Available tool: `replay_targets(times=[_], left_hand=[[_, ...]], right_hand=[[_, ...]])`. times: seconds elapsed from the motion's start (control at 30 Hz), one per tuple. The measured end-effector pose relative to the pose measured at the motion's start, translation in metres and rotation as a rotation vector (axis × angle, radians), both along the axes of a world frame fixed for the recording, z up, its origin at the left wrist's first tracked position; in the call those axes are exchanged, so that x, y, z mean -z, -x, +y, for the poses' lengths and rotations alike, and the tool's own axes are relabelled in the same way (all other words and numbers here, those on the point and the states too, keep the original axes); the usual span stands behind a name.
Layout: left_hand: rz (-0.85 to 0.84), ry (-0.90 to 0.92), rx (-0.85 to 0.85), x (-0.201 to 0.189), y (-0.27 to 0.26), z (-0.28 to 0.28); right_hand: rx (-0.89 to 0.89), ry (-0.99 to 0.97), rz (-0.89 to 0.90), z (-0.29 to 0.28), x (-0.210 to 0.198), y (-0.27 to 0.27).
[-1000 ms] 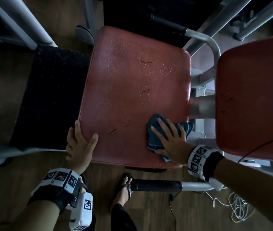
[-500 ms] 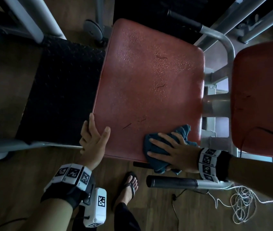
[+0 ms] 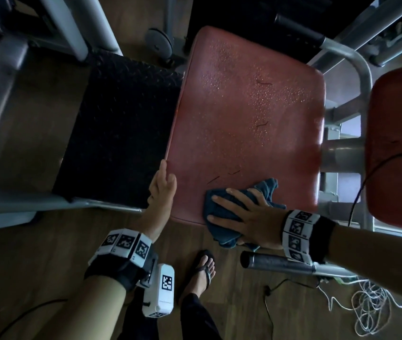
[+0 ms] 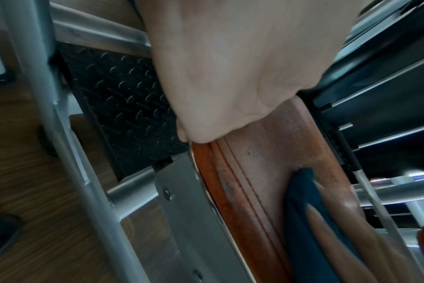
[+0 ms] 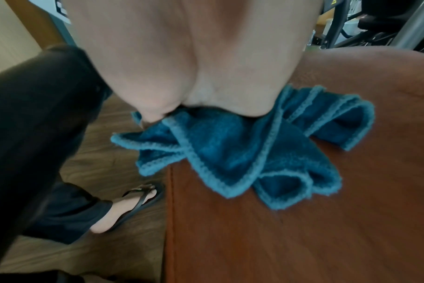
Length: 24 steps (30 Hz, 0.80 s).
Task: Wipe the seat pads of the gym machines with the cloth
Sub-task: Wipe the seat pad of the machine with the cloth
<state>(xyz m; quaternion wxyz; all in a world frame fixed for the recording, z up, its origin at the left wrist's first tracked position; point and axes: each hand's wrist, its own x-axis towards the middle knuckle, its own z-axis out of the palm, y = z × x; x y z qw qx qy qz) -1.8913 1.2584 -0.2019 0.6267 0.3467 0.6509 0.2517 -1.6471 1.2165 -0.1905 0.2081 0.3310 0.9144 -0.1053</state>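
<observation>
A red seat pad (image 3: 244,123) fills the middle of the head view, with droplets on its far half and a few small cuts. My right hand (image 3: 241,212) lies flat with spread fingers on a crumpled blue cloth (image 3: 222,229) at the pad's near edge; part of the cloth hangs over that edge. The blue cloth (image 5: 242,153) bunches under my palm in the right wrist view. My left hand (image 3: 161,190) rests against the pad's near left corner, fingers straight along its side. The pad's edge (image 4: 245,191) shows under my left hand (image 4: 218,76).
A second red pad (image 3: 398,148) stands at the right behind a grey tube (image 3: 342,155). A black tread plate (image 3: 121,133) lies left of the seat. A dark handle bar (image 3: 276,262) juts out below my right wrist. White cord (image 3: 371,312) coils on the wooden floor beside my sandalled foot (image 3: 202,273).
My right hand has slid the cloth leftward along the pad's near edge, from the near right corner toward the middle. My left hand stays at the near left corner.
</observation>
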Motion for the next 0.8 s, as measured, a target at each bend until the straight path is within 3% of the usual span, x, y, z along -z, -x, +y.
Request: replay_targets(times=[0.17, 0.3, 0.47, 0.8], left_hand=[[-0.075, -0.065, 0.135, 0.004, 0.019, -0.001], [-0.088, -0.117, 0.007, 0.004, 0.044, 0.003], [0.008, -0.06, 0.086, 0.008, 0.06, 0.011], [-0.096, 0.024, -0.086, 0.011, 0.057, 0.018]], right_hand=[[0.109, -0.028, 0.0, -0.002, 0.001, 0.038], [0.193, -0.059, -0.008, -0.002, 0.003, 0.065], [0.273, -0.074, 0.026, 0.005, 0.004, 0.092], [0.479, -0.04, 0.043, 0.015, 0.005, 0.124]])
